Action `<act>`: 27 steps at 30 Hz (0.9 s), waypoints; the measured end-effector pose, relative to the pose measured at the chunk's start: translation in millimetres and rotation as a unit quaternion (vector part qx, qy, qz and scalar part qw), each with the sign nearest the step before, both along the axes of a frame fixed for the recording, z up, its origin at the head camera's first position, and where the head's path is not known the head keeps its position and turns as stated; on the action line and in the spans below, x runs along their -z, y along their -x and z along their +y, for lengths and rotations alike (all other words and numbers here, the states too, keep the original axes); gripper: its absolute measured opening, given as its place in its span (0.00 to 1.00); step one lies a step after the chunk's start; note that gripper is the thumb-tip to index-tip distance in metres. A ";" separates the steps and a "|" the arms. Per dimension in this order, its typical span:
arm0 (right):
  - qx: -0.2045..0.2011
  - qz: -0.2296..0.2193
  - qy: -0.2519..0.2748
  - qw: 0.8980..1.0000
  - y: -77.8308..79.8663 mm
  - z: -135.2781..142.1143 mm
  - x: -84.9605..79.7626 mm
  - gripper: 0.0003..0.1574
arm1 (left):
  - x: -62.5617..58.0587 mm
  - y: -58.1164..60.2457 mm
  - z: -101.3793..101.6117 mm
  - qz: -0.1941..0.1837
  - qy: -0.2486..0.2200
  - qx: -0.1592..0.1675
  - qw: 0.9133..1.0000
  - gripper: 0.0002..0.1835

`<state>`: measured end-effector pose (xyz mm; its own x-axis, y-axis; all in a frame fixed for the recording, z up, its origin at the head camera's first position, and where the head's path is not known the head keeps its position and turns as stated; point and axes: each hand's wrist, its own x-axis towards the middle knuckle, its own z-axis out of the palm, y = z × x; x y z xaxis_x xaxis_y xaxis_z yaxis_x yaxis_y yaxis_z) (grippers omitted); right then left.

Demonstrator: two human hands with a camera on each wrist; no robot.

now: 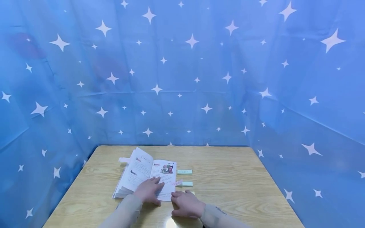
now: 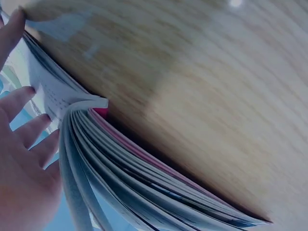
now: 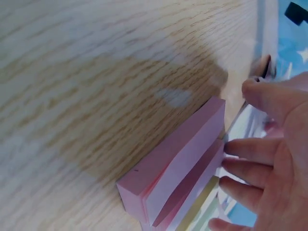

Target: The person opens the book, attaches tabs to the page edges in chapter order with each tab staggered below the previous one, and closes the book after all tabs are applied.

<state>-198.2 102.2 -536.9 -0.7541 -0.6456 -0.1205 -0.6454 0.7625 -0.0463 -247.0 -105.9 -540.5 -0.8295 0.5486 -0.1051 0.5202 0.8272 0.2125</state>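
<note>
An open book (image 1: 138, 169) with printed text lies on the table, a cartoon picture on its right page. My left hand (image 1: 149, 190) rests on that right page with fingers spread, near the lower part of the fold. In the left wrist view the book's thick stack of pages (image 2: 144, 178) bulges beside the palm. My right hand (image 1: 188, 204) lies at the page's lower right corner, fingers loosely extended. In the right wrist view a pink sticky-note pad (image 3: 168, 154) sits beside the fingertips, its top sheets lifting; whether they touch it I cannot tell.
Green sticky-note strips (image 1: 184, 172) lie right of the book. A pink tab (image 1: 177, 182) sticks out of its right edge, and a pale tab (image 1: 124, 160) out of its left. The wooden table (image 1: 242, 177) meets a blue starred curtain (image 1: 182, 120) at the back and sides.
</note>
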 end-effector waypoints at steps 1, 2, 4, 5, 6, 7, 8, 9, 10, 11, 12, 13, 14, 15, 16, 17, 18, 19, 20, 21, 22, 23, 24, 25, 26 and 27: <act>0.002 -0.003 0.003 1.000 0.6 0.9 0.0 0.30 | 1.5 1.1 -0.1 0.001 -0.001 0.000 1.000 0.46; 0.003 -0.005 0.005 1.000 1.2 1.7 -0.1 0.29 | 2.6 2.3 -0.1 0.002 -0.002 0.001 1.000 0.46; 0.003 -0.009 0.008 1.000 2.6 3.0 -0.5 0.29 | 4.3 3.9 -0.1 0.005 -0.005 0.000 1.000 0.47; 0.002 -0.008 0.009 1.000 3.2 3.5 -0.3 0.28 | 5.3 4.5 -0.1 0.008 -0.006 0.000 1.000 0.47; 0.001 -0.005 0.013 1.000 3.8 3.8 -0.6 0.27 | 5.6 4.9 -0.1 0.010 -0.007 0.000 1.000 0.47; -0.002 0.000 0.016 1.000 4.8 4.5 -0.4 0.24 | 6.1 5.3 -0.1 0.013 -0.008 0.001 1.000 0.47; -0.005 0.007 0.018 1.000 5.3 5.0 -0.7 0.22 | 6.1 5.6 -0.1 0.015 -0.009 0.001 1.000 0.47; -0.008 0.011 0.022 1.000 5.8 5.5 -1.0 0.19 | 5.8 5.5 -0.1 0.016 -0.010 0.002 1.000 0.47; -0.010 0.017 0.026 0.999 6.1 6.1 -1.7 0.17 | 5.7 5.5 0.0 0.017 -0.011 0.002 1.000 0.48; -0.010 0.021 0.029 0.999 6.4 6.8 -2.7 0.17 | 5.6 5.5 0.0 0.017 -0.012 0.002 1.000 0.48; -0.011 0.021 0.032 0.999 6.8 7.8 -4.1 0.17 | 4.8 5.4 0.2 0.016 -0.013 0.001 1.000 0.48; -0.011 0.018 0.034 0.999 6.7 8.5 -5.4 0.18 | 4.7 4.9 -0.1 0.016 -0.014 0.001 1.000 0.48; -0.009 0.015 0.035 0.999 6.2 9.1 -7.0 0.20 | 4.3 4.3 -0.3 0.015 -0.015 0.000 1.000 0.48; -0.007 0.010 0.036 0.999 6.0 9.8 -8.2 0.22 | 4.0 3.9 -0.5 0.015 -0.017 -0.001 1.000 0.48; -0.006 0.009 0.035 0.999 5.8 10.8 -9.1 0.25 | 3.9 3.6 -0.8 0.017 -0.017 -0.001 1.000 0.48; -0.006 0.008 0.035 0.999 5.5 12.1 -9.8 0.27 | 3.6 3.3 -1.1 0.018 -0.019 0.000 1.000 0.48; -0.007 0.010 0.035 0.999 5.5 13.4 -9.8 0.28 | 3.5 3.1 -1.3 0.020 -0.019 0.001 1.000 0.49; -0.010 0.013 0.038 0.999 5.4 14.6 -9.9 0.29 | 3.6 3.1 -1.4 0.023 -0.020 0.002 1.000 0.49; -0.013 0.019 0.039 0.999 5.5 16.0 -9.7 0.28 | 3.5 3.1 -1.7 0.024 -0.022 0.003 0.999 0.49; -0.015 0.023 0.042 0.999 5.5 17.2 -9.8 0.27 | 3.5 3.1 -2.0 0.026 -0.023 0.004 0.999 0.49; -0.016 0.027 0.045 0.998 5.8 18.3 -9.5 0.25 | 3.7 3.3 -2.3 0.027 -0.024 0.005 0.999 0.49; -0.017 0.032 0.049 0.998 6.1 19.2 -9.4 0.22 | 3.7 3.6 -2.8 0.027 -0.026 0.006 0.999 0.49; -0.017 0.034 0.052 0.998 6.6 19.9 -9.1 0.18 | 3.7 3.9 -3.4 0.029 -0.028 0.007 0.999 0.49; -0.017 0.037 0.055 0.998 7.0 20.5 -9.0 0.15 | 3.2 4.1 -3.9 0.032 -0.032 0.008 0.999 0.50; -0.014 0.037 0.055 0.998 7.4 20.8 -9.1 0.13 | 2.6 4.2 -4.4 0.033 -0.036 0.009 0.999 0.50; -0.011 0.036 0.056 0.998 8.0 20.9 -8.7 0.12 | 1.7 4.3 -4.9 0.033 -0.040 0.009 0.999 0.50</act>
<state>-206.2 123.1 -528.2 -0.7440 -0.6681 0.0080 -0.6663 0.7410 -0.0827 -251.3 -110.9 -542.3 -0.8233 0.5676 -0.0055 0.5497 0.7996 0.2417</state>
